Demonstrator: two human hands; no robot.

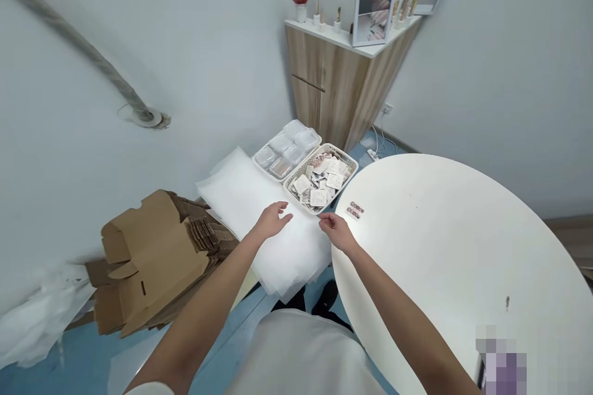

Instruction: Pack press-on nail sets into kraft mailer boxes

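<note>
My left hand [273,221] hovers over a stack of white translucent sheets [245,197], thumb and fingers apart, holding nothing. Its fingertips point toward a white basket [354,168] full of small white cards and packets [319,197]. At the near corner of this basket is my right hand [338,231], its fingers curled together. Whether they grip the rim or something small is hidden from me. A small card with two rows of dark reddish press-on nails [355,210] lies on the round white table [445,228], just right of that hand.
Behind the sheets, another basket [259,165] holds several clear plastic boxes [294,153]. Flattened brown cardboard boxes [157,253] are stacked at left, near white plastic wrap [41,315]. A wooden cabinet [328,80] stands in the corner. Cables [380,142] lie on the floor.
</note>
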